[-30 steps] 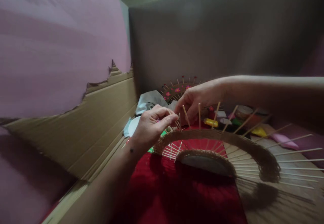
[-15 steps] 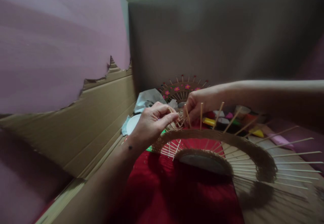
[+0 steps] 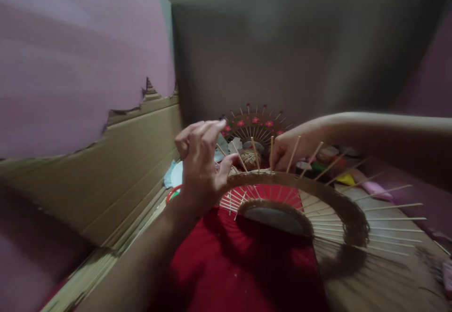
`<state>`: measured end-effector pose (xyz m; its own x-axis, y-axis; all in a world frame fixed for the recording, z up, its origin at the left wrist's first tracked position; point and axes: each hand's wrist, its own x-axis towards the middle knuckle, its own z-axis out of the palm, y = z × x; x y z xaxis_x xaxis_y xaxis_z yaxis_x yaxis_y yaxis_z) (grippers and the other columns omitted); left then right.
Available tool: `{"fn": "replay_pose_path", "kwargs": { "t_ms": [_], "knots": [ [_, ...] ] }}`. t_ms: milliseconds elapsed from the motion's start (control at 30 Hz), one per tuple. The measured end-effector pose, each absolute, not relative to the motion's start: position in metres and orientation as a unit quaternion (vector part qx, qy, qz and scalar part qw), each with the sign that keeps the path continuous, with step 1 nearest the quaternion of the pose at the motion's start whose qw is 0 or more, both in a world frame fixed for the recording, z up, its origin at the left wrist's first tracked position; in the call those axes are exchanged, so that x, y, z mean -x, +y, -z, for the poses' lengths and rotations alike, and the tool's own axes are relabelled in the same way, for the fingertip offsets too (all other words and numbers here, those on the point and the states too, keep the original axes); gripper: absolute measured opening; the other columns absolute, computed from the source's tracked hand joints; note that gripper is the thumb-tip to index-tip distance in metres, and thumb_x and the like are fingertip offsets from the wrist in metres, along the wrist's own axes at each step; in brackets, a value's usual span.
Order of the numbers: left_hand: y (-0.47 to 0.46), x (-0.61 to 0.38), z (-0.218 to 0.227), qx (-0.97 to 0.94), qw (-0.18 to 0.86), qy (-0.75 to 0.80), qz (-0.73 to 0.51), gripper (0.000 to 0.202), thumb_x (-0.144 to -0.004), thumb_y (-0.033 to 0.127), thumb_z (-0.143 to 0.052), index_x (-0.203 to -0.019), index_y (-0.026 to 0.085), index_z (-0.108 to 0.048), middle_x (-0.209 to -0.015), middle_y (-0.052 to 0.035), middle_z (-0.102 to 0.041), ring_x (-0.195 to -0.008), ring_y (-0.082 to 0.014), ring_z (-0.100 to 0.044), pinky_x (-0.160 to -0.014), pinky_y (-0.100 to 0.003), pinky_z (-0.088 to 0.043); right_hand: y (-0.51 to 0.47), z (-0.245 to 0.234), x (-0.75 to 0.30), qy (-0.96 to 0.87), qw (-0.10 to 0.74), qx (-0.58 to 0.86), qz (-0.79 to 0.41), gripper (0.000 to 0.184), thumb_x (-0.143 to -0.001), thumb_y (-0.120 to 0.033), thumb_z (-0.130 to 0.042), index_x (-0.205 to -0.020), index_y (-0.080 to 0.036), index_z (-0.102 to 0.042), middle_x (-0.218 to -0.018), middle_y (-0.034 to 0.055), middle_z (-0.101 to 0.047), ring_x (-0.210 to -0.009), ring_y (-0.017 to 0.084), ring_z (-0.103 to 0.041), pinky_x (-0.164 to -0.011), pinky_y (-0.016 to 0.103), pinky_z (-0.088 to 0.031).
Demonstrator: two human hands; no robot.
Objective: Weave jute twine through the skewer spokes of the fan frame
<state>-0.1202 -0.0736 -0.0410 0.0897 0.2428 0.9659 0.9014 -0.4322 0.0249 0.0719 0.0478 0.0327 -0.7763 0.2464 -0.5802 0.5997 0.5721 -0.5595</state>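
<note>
1. From where I stand, a woven half-round fan (image 3: pixel 319 190) sits in front of the person, its flat edge toward them, partly over a red cloth (image 3: pixel 226 279) and partly over the bare pale table (image 3: pixel 374 284).
2. Thin sticks (image 3: pixel 294 154) spread from its grey half-round base (image 3: pixel 271 220), pass through the woven band and stick out beyond it.
3. The left hand (image 3: pixel 201 156) hovers at the fan's left end, fingers bent and the thumb held well apart from them. I see nothing gripped there; the thumb tip is close to the sticks, but I can't tell whether it touches.
4. The right hand (image 3: pixel 291 147) reaches across behind the upright sticks at the far side of the band. Its fingers are curled in; whether they pinch a strand or a stick, I can't tell.
5. Just behind the band, between the hands, lies a ball of strand (image 3: pixel 250 159).
6. Farther back stands another fan (image 3: pixel 242 124), painted with pink flowers.
7. Torn cardboard (image 3: pixel 134 161) lines the left wall.
</note>
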Motion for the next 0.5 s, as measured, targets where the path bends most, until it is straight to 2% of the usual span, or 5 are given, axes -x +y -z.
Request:
{"fn": "replay_pose_path", "kwargs": {
  "t_ms": [67,133,200,333,500],
  "knots": [
    [-0.079,0.116,0.049,0.706,0.350,-0.384,0.482,0.046,-0.076,0.014,-0.061,-0.119,0.022,-0.047,-0.116,-0.0077,-0.056,-0.107,-0.0215,-0.050,-0.093,-0.039,-0.040,0.048,-0.034,-0.074,0.861,0.213,-0.249,0.388,0.019,-0.075,-0.024,-0.058,-0.086,-0.012,-0.068,-0.070,0.0005,-0.065,-0.067,0.012,-0.058,-0.061,0.022,-0.043],
    [-0.082,0.109,0.057,0.761,0.291,-0.373,0.443,0.040,-0.080,0.009,-0.052,-0.118,0.020,-0.047,-0.113,-0.0077,-0.057,-0.104,-0.0173,-0.054,-0.088,-0.031,-0.046,0.047,-0.035,-0.075,0.868,0.199,-0.250,0.380,0.019,-0.074,-0.023,-0.059,-0.087,-0.013,-0.067,-0.071,-0.0004,-0.065,-0.065,0.011,-0.057,-0.060,0.022,-0.043],
    [-0.082,0.101,0.061,0.783,0.201,-0.396,0.436,0.037,-0.083,0.006,-0.046,-0.118,0.018,-0.045,-0.112,-0.0087,-0.059,-0.103,-0.0152,-0.056,-0.085,-0.028,-0.048,0.045,-0.038,-0.075,0.876,0.192,-0.253,0.363,0.019,-0.073,-0.022,-0.059,-0.088,-0.014,-0.067,-0.071,-0.0012,-0.064,-0.063,0.010,-0.056,-0.060,0.022,-0.042],
    [-0.075,0.090,0.060,0.755,0.049,-0.454,0.470,0.033,-0.082,0.007,-0.047,-0.113,0.017,-0.041,-0.099,-0.0059,-0.065,-0.086,-0.0130,-0.064,-0.075,-0.025,-0.052,0.039,-0.042,-0.075,0.885,0.180,-0.273,0.332,0.020,-0.072,-0.025,-0.059,-0.086,-0.012,-0.067,-0.068,-0.0011,-0.063,-0.058,0.008,-0.051,-0.056,0.022,-0.040],
    [-0.065,0.088,0.055,0.730,-0.064,-0.483,0.480,0.039,-0.078,0.008,-0.049,-0.114,0.018,-0.037,-0.096,-0.0073,-0.066,-0.086,-0.0156,-0.064,-0.073,-0.028,-0.052,0.036,-0.043,-0.079,0.900,0.144,-0.269,0.312,0.017,-0.071,-0.024,-0.059,-0.079,-0.012,-0.068,-0.064,-0.0016,-0.061,-0.054,0.007,-0.048,-0.052,0.021,-0.036]
  ]
}}
